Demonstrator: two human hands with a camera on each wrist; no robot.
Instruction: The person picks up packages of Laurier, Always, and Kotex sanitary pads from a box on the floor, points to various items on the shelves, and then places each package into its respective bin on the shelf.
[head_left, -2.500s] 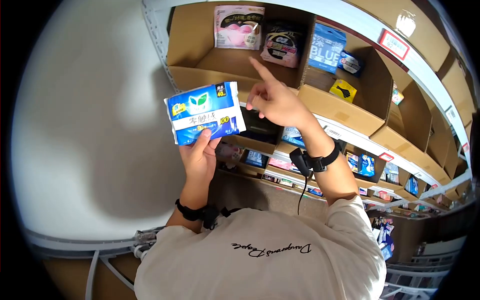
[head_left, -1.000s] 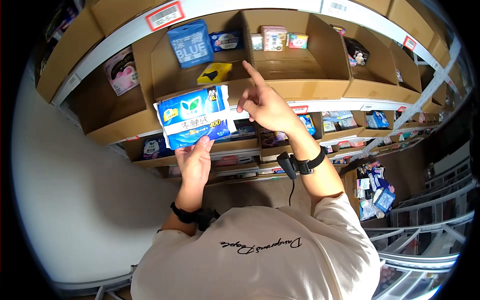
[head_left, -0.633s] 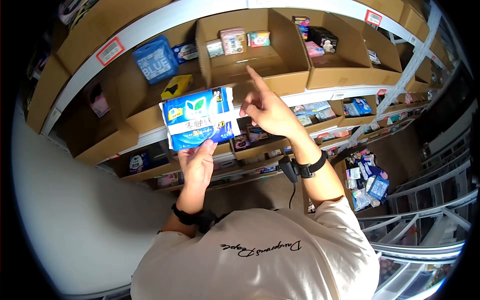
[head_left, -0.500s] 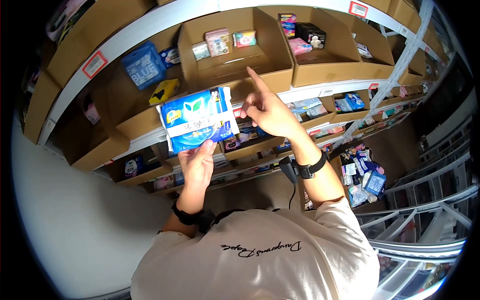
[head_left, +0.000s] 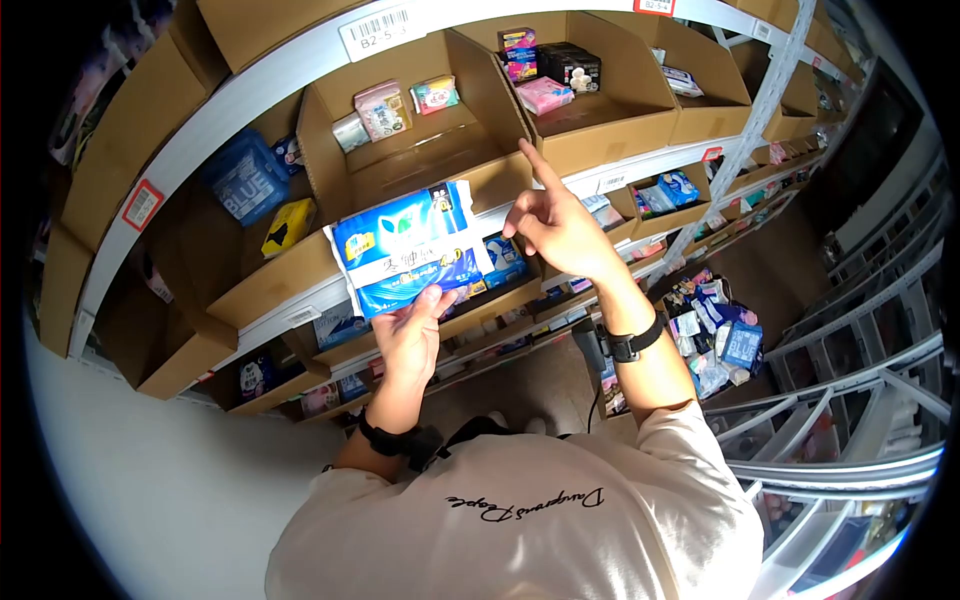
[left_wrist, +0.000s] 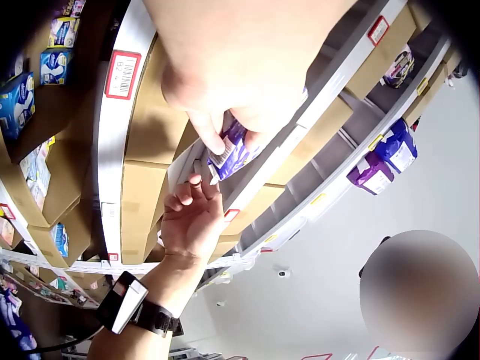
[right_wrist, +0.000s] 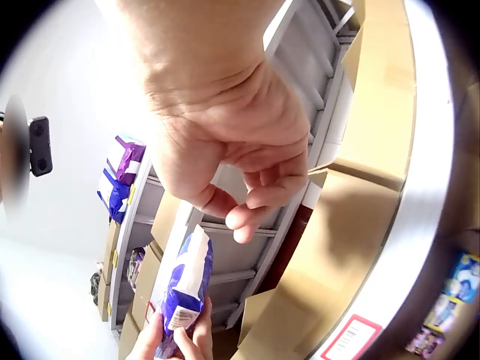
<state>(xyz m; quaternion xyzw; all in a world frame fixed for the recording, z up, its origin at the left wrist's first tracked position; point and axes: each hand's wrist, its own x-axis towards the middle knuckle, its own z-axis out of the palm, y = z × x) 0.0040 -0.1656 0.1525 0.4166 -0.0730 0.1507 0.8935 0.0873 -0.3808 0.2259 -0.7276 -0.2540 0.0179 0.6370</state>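
A blue, white-banded packet of sanitary pads is held up in front of the shelves, printed face toward the head camera. My left hand grips its lower edge, thumb on the front. To the right of the packet, apart from it, is my right hand, index finger extended and the other fingers bent, holding nothing. In the right wrist view the packet shows edge-on below the right hand. The left wrist view shows the packet beneath the left hand, its far side mostly hidden.
Behind the packet, an open cardboard bin holds several small packs. A bin to its right has a pink pack; left are a blue bag and a yellow pack. A pile of packs lies at lower right.
The head view has swung right along the shelves, so bins and labels have shifted left and the pile at right has come into view. The left hand keeps its hold; the right stays pointing.
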